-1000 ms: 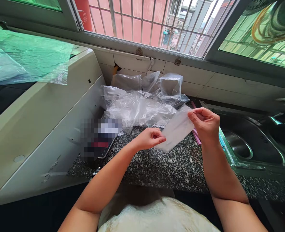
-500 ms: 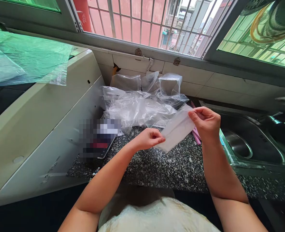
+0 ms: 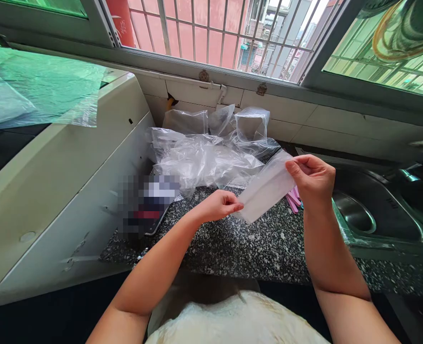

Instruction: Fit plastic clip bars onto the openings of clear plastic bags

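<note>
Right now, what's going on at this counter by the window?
A person stands at a speckled stone counter and holds a small clear plastic bag up between both hands. The left hand pinches its lower corner, and the right hand grips its upper end. Behind it a heap of clear plastic bags lies against the tiled wall. A few pink sticks lie beside the steel sink on the right.
</note>
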A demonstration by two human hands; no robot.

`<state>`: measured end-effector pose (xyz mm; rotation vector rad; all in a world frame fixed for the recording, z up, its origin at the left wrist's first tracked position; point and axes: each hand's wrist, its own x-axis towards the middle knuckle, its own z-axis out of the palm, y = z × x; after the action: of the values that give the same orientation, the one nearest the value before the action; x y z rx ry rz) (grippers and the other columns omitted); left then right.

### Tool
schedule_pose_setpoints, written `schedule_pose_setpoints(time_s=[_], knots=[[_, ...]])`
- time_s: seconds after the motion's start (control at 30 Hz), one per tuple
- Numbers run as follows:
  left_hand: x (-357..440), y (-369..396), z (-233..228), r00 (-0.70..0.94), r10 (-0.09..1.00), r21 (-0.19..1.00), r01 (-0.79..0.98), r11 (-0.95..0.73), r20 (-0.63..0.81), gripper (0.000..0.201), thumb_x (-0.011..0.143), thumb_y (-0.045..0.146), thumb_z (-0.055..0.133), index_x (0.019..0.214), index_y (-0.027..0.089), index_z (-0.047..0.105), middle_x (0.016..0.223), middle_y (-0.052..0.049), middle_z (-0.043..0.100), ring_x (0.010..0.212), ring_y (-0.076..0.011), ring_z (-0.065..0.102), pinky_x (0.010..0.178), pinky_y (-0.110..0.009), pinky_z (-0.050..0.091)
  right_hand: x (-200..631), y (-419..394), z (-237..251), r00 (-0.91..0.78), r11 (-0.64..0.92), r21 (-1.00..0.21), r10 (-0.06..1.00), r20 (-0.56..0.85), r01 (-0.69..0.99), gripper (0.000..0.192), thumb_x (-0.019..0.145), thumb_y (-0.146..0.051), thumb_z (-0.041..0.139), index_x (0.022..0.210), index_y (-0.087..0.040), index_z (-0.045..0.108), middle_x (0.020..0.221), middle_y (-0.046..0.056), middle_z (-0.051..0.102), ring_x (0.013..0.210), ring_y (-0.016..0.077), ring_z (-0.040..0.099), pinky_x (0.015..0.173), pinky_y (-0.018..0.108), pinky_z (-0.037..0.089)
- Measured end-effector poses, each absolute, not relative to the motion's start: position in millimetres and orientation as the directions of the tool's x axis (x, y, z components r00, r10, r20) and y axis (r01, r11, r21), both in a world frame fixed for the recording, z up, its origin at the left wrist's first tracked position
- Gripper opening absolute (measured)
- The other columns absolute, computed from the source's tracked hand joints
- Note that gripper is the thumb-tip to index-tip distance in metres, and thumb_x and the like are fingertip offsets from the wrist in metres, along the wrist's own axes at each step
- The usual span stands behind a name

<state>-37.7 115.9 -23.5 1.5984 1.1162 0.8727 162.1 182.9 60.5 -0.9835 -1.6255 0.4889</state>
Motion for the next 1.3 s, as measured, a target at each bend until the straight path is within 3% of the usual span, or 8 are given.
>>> schedule_pose_setpoints(time_s=[0.37,0.6,0.73,1.07,1.3], knots=[[-41.0,114.9,-16.5,0.333,0.942,0.936,0.318,-0.149,0.038,0.022,0.074,0.033,0.060,0.063,0.014,0.062,0.066,0.001,0.049,0.060,-0.0092,0.044,0.056,-0.024,0.036,163.2,175.3,65.2,-0.068,0.577,-0.754,0.806,0.588,0.313,0.014,0.069,-0.031,0.070,0.068,-0.019,0.063,0.060,-0.003,0.059,0.052,0.0081,0.050,0.048,0.023,0.040],[-43.7,114.4,-12.3,0.279,0.927,0.908,0.264,-0.325,0.250,0.031,0.072,0.045,0.063,0.084,0.016,0.064,0.085,-0.003,0.051,0.073,-0.0123,0.047,0.070,-0.028,0.043,149.8,158.1,58.5,-0.223,0.602,-0.738,0.798,0.559,0.306,0.016,0.073,-0.033,0.067,0.068,-0.018,0.062,0.059,-0.003,0.057,0.051,0.0074,0.047,0.047,0.022,0.037],[-40.4,113.8,-15.3,0.204,0.925,0.925,0.143,-0.353,0.321,0.026,0.075,0.042,0.060,0.076,0.016,0.063,0.083,-0.003,0.052,0.075,-0.0123,0.049,0.070,-0.027,0.045,140.8,152.8,55.5,-0.297,0.605,-0.739,0.794,0.531,0.295,0.014,0.074,-0.030,0.065,0.069,-0.018,0.061,0.063,-0.002,0.059,0.056,0.0083,0.050,0.051,0.023,0.040],[-43.4,112.3,-11.1,0.211,0.935,0.937,0.142,-0.318,0.286,0.022,0.078,0.032,0.056,0.065,0.016,0.063,0.074,-0.003,0.057,0.071,-0.0116,0.052,0.067,-0.025,0.045,139.1,160.7,50.0,-0.313,0.565,-0.765,0.820,0.479,0.310,0.017,0.075,-0.034,0.062,0.068,-0.019,0.060,0.064,-0.001,0.058,0.059,0.0093,0.051,0.055,0.024,0.042],[-40.9,111.6,-12.9,0.121,0.957,0.961,0.047,-0.271,0.264,0.023,0.072,0.034,0.063,0.083,0.015,0.061,0.074,-0.001,0.059,0.069,-0.0107,0.052,0.066,-0.024,0.046,129.1,155.2,43.2,-0.385,0.590,-0.752,0.793,0.471,0.294,0.016,0.075,-0.029,0.061,0.066,-0.018,0.058,0.062,-0.001,0.058,0.059,0.0096,0.051,0.057,0.025,0.042]])
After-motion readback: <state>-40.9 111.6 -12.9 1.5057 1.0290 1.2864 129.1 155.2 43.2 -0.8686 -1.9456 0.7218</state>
